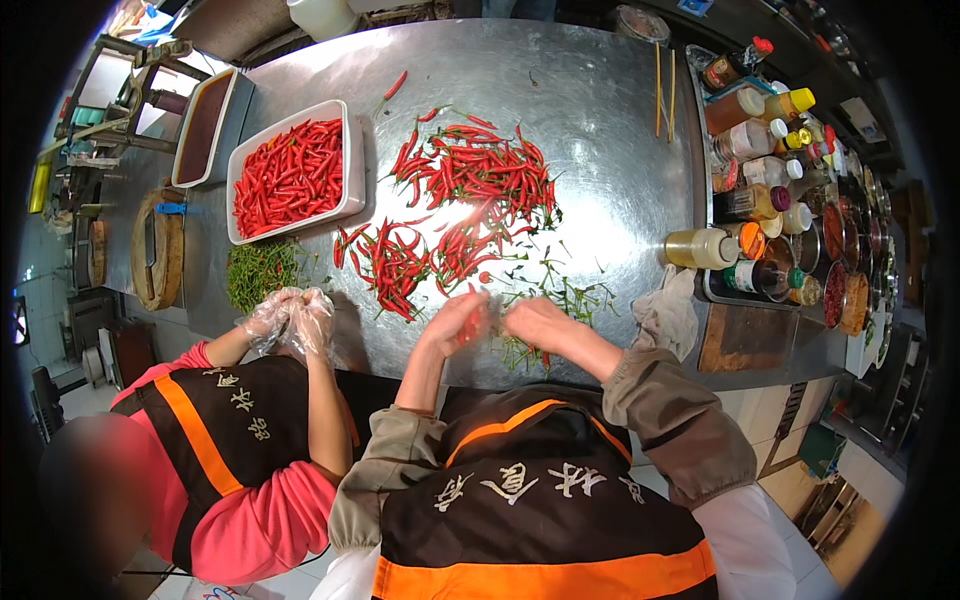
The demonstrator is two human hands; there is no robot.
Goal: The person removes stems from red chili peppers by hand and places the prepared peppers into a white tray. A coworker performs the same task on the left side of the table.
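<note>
My left hand is curled around red chilies, partly blurred, above the near edge of the steel table. Close to its right is my right hand, fingers bent inward; blur hides whether anything is pinched between them. Beneath and beyond the right hand lie loose green chili stems. Past my hands, red chilies with green stems spread in a large pile and a smaller pile. A white plastic tub at the left holds many red chilies.
At my left, a co-worker's plastic-gloved hands are beside a heap of green stems. A knife lies on a round chopping block. Right: chopsticks, a crumpled cloth, a squeeze bottle and a tray of sauce bottles.
</note>
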